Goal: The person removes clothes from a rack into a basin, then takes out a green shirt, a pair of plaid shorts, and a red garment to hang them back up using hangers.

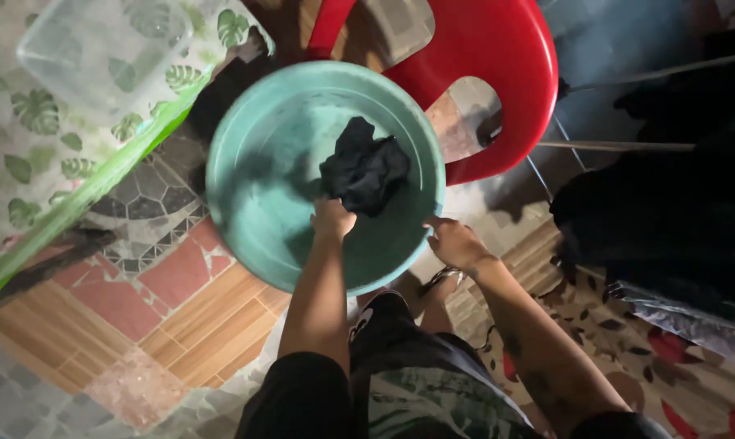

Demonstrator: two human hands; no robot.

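Here, from left to right, I see my left hand (332, 218) closed on a crumpled black cloth (363, 172) inside the teal basin (254, 154); my right hand (455, 242) pinches the basin's rim, fingers curled. I would keep that rim steady and the cloth low, over the middle.

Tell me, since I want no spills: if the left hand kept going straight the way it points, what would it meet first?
Probably the black cloth in the green basin; the left hand already touches or grips it.
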